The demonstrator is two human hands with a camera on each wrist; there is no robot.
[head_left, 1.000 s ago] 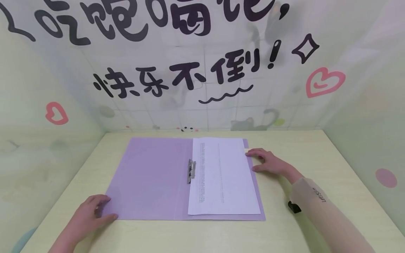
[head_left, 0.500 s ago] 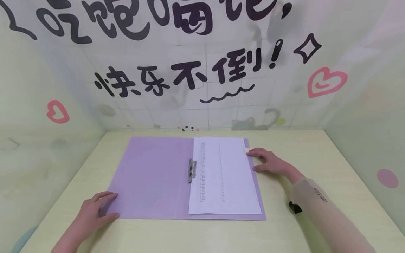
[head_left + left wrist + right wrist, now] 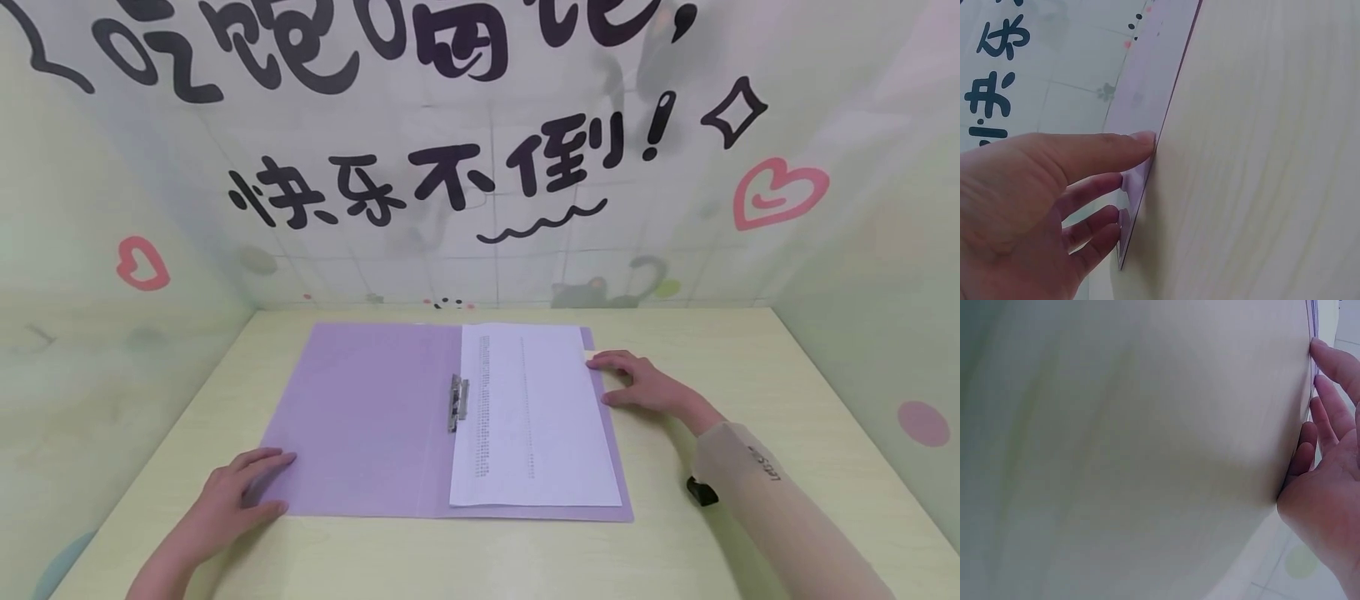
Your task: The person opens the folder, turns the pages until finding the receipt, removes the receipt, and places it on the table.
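Observation:
A purple folder [image 3: 360, 417] lies spread flat on the table in the head view. Printed white sheets [image 3: 555, 425] rest on its right half, beside a metal clip [image 3: 457, 403] at the spine. My left hand [image 3: 232, 500] is at the folder's lower left corner: the thumb touches the near edge and the fingers lie over the left side. In the left wrist view, the thumb tip meets the purple edge [image 3: 1175, 81]. My right hand [image 3: 641, 385] rests at the folder's right side, thumb and fingertips spread along the edge. The right wrist view shows those fingertips against the thin edge.
The pale wooden table [image 3: 480, 558] runs back to a printed wall [image 3: 360, 267] with large black characters. Side walls [image 3: 892, 333] close in the left and right. A small black object [image 3: 702, 492] shows under the right sleeve [image 3: 780, 508].
My left hand has shifted slightly right and inward, its fingers now farther over the folder's left cover. My right hand keeps its place at the right edge. The whole view drifts slightly.

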